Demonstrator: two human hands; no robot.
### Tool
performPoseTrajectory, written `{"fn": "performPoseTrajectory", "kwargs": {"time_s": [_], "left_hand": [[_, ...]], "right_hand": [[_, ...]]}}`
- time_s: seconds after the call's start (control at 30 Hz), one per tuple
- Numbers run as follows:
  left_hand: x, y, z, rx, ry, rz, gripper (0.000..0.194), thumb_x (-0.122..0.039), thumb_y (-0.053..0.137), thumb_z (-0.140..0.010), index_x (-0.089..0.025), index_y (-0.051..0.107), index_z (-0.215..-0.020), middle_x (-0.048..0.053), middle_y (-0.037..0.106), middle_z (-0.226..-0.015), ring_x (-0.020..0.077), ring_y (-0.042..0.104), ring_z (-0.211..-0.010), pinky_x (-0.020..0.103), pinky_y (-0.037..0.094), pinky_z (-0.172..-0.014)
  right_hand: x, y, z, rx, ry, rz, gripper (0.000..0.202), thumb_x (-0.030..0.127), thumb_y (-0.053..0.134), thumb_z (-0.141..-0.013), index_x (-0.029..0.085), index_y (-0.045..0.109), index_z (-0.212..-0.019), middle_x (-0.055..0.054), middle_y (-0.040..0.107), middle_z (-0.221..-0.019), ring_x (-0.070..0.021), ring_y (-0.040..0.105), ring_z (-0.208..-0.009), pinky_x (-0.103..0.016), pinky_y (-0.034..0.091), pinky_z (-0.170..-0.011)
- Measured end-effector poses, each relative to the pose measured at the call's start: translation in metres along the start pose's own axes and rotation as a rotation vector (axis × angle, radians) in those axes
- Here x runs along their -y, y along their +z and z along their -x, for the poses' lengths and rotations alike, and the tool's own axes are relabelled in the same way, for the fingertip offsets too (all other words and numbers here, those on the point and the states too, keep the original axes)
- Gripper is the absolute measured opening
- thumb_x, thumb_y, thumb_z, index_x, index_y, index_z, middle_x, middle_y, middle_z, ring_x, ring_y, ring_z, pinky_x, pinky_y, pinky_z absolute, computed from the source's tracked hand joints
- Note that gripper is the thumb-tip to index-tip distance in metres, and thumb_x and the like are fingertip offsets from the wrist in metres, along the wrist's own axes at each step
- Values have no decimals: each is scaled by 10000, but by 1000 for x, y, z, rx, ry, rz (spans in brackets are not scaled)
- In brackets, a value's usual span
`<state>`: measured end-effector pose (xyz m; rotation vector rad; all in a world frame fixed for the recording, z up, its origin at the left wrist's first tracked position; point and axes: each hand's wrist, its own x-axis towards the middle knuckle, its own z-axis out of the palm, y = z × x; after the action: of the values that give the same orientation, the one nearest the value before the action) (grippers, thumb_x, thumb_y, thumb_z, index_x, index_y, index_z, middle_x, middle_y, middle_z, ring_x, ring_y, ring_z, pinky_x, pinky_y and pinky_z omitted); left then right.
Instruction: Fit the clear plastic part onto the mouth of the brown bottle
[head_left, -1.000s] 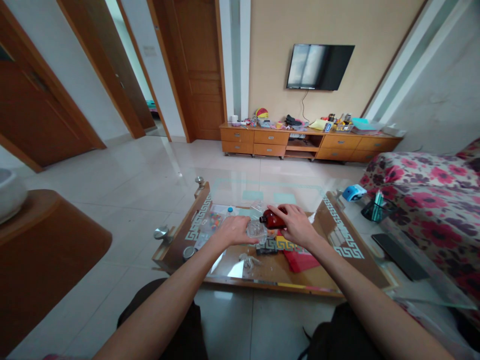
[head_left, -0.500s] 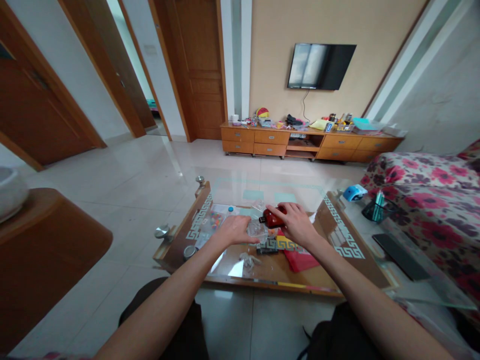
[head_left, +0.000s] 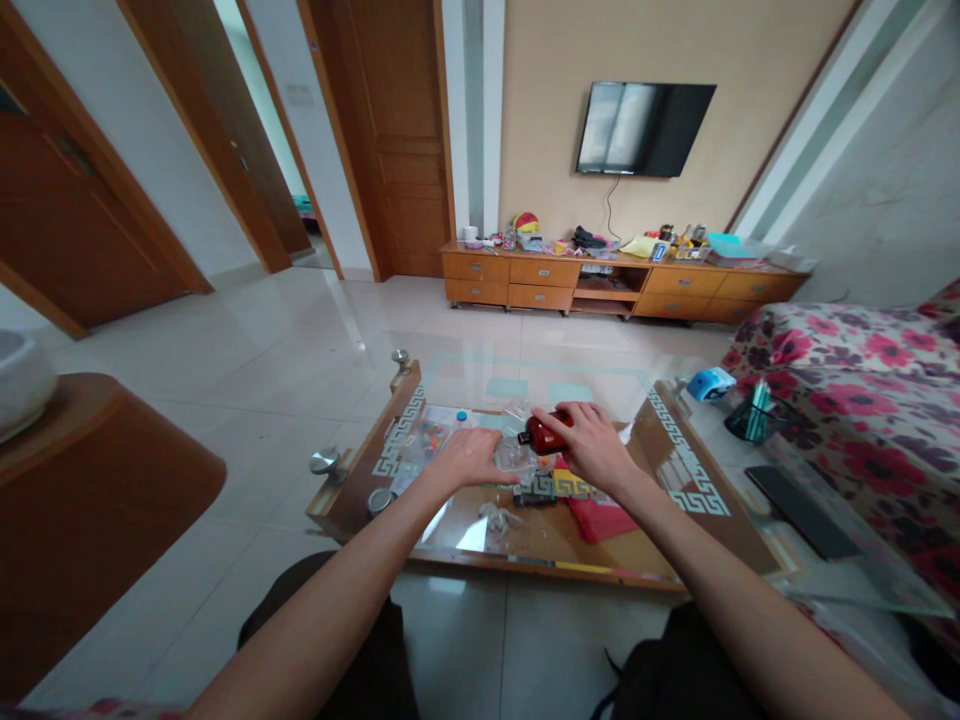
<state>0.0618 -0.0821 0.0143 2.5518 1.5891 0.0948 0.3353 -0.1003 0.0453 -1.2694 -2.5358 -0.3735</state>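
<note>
There are 2 hands in front of the person. The left hand (head_left: 471, 458) is curved, partly closed, around 1 clear container (head_left: 513, 456). The right hand (head_left: 594, 440) is closed on 1 reddish-brown bottle (head_left: 547, 434), tilted nearly level above 1 glass-topped table (head_left: 716, 470); its dark neck (head_left: 523, 439) reaches the container, but whether they touch, I cannot tell.

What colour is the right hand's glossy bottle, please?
The glossy bottle is reddish-brown, clearest in the head view.
</note>
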Motion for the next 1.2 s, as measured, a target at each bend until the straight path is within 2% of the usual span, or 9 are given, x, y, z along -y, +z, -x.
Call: {"fn": "performPoseTrajectory", "kwargs": {"time_s": [0.37, 0.8, 1.2], "left_hand": [[0, -1, 0, 5, -1, 5, 778, -881, 711, -694, -215, 725, -1096, 147, 779, -1058, 376, 719, -1037, 465, 539, -890], [2, 3, -3, -6, 17, 2, 781, -901, 699, -688, -226, 717, -1081, 135, 771, -1041, 374, 725, -1020, 455, 543, -893], [4, 5, -3, -21, 33, -6, 796, -914, 683, -695, -218, 716, -1080, 134, 773, -1032, 368, 729, -999, 446, 550, -868]], "right_hand": [[0, 2, -1, -6, 0, 3, 950, 71, 645, -858, 420, 289, -1667, -115, 558, -1430, -359, 501, -1262, -542, 343, -1097], [0, 0, -2, -17, -20, 57, 1003, 64, 654, -840, 435, 242, -1676, -116, 555, -1427, -361, 495, -1251, -546, 343, -1094], [3, -3, -3, -3, -17, 75, 943, 97, 701, -861, 419, 312, -1657, -122, 554, -1441, -369, 489, -1276, -544, 297, -1114]]}}
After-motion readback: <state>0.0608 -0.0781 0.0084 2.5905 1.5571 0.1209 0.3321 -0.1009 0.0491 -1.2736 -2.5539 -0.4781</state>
